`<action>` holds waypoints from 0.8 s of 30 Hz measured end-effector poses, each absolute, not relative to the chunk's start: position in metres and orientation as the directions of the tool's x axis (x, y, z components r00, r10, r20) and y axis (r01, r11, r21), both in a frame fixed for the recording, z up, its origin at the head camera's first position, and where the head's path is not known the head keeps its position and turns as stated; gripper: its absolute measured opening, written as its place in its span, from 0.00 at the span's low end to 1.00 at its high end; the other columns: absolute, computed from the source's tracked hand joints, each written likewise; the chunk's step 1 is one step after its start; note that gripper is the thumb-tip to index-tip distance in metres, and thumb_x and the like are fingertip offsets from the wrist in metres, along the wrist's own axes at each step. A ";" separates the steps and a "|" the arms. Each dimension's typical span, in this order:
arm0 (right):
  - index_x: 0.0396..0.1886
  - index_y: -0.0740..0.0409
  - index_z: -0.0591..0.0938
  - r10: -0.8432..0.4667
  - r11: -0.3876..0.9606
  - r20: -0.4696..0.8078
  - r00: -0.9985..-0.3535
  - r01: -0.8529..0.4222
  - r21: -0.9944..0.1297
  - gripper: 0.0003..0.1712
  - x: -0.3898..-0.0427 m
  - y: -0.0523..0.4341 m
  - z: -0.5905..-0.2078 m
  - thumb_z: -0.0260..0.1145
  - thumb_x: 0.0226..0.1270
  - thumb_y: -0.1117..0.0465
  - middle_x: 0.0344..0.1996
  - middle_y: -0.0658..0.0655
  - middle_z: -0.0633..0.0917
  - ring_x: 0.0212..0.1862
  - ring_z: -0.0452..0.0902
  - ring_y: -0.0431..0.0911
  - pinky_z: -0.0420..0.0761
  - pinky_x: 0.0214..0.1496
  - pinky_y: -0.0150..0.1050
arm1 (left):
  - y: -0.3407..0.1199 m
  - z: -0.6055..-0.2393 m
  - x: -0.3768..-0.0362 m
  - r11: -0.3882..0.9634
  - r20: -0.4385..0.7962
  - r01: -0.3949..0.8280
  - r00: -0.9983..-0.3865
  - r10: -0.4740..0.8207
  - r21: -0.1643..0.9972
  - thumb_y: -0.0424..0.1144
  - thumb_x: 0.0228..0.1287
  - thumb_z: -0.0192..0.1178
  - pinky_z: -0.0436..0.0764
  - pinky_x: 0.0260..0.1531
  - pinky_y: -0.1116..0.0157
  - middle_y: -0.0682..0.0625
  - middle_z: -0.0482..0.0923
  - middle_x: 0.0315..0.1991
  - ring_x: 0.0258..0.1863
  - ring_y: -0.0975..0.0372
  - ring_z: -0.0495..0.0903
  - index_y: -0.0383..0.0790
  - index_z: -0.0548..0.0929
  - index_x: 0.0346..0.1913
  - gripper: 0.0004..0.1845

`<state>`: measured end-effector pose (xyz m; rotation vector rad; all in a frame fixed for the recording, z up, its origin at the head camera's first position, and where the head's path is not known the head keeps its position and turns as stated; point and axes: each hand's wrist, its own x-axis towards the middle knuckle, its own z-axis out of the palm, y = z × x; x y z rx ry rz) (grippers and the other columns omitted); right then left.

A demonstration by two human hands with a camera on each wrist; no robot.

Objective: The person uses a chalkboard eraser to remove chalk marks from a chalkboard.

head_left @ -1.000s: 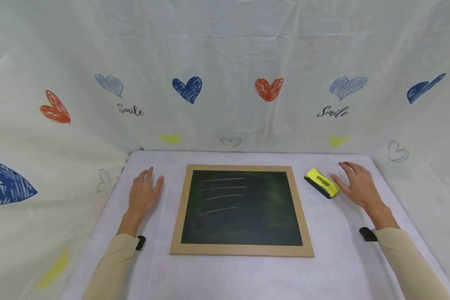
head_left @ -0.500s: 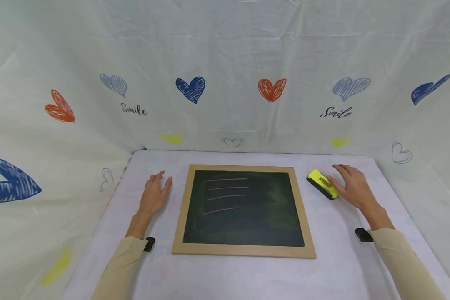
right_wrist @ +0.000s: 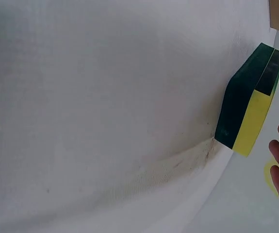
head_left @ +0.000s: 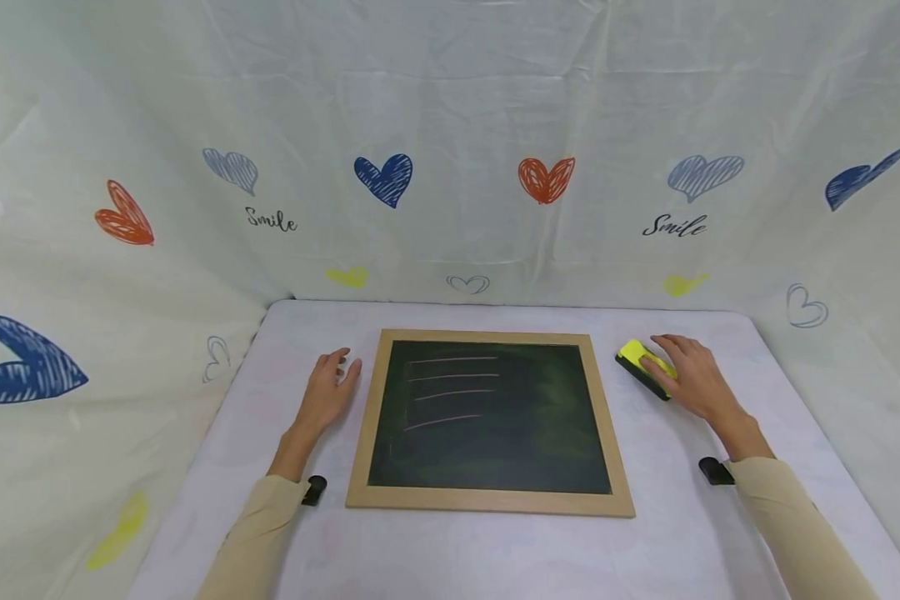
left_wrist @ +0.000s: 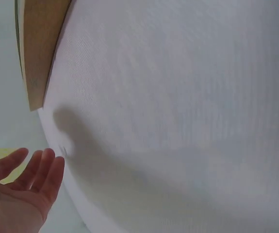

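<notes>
Beige-cuffed R hand (head_left: 688,379) is over the near-right end of the eraser (head_left: 633,351), fingers loosely bent & spread, nothing gripped. In the head view the thumb crosses the yellow top; can't really tell if it's touching, as the R wrist cam only catches fingers at the frame edge, w/ a gap to the eraser there. Eraser lies yellow side up, black base below, set diagonally on the table (head_left: 487,552), just R of the board's upper R corner & apart from it.

L hand (head_left: 327,396) is beside the board's L edge, not on it: fingers relaxed, thumb apart, holding nothing. L wrist view has the palm turned up a bit, w/ a shadow on the cloth.

Between the hands, the board (head_left: 525,433): dark green, light-wood frame (head_left: 487,499), flat on the table. Four pinkish chalk lines (head_left: 453,377) run roughly horiz. in its upper L part; paler smudges at R.

Each wrist has a small black device at the cuff, L (head_left: 314,490) & R (head_left: 716,471). Behind, a white sheet (head_left: 450,108) w/ red, blue & yellow hearts, plus "Smile" printed 2x.
</notes>
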<state>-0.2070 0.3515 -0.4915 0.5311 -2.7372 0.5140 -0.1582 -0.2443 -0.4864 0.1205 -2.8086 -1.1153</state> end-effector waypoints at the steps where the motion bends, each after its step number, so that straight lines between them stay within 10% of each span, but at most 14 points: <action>1: 0.62 0.72 0.76 -0.302 0.867 0.359 -0.883 -0.411 -0.282 0.30 -0.207 0.351 -0.493 0.71 0.68 0.57 0.58 0.77 0.77 0.61 0.69 0.73 0.63 0.63 0.71 | -0.243 -0.487 -0.158 0.718 0.083 -0.026 -0.990 -0.116 0.696 0.43 0.80 0.53 0.74 0.55 0.44 0.29 0.73 0.57 0.53 0.41 0.77 0.24 0.70 0.69 0.27; 24: 0.70 0.71 0.69 -0.255 0.887 0.184 -0.949 -0.306 -0.346 0.37 -0.207 0.339 -0.500 0.70 0.71 0.54 0.62 0.79 0.72 0.59 0.69 0.74 0.68 0.60 0.71 | -0.230 -0.489 -0.158 0.560 -0.133 -0.189 -0.981 -0.140 0.806 0.39 0.73 0.63 0.76 0.57 0.48 0.32 0.79 0.54 0.54 0.44 0.79 0.27 0.75 0.66 0.25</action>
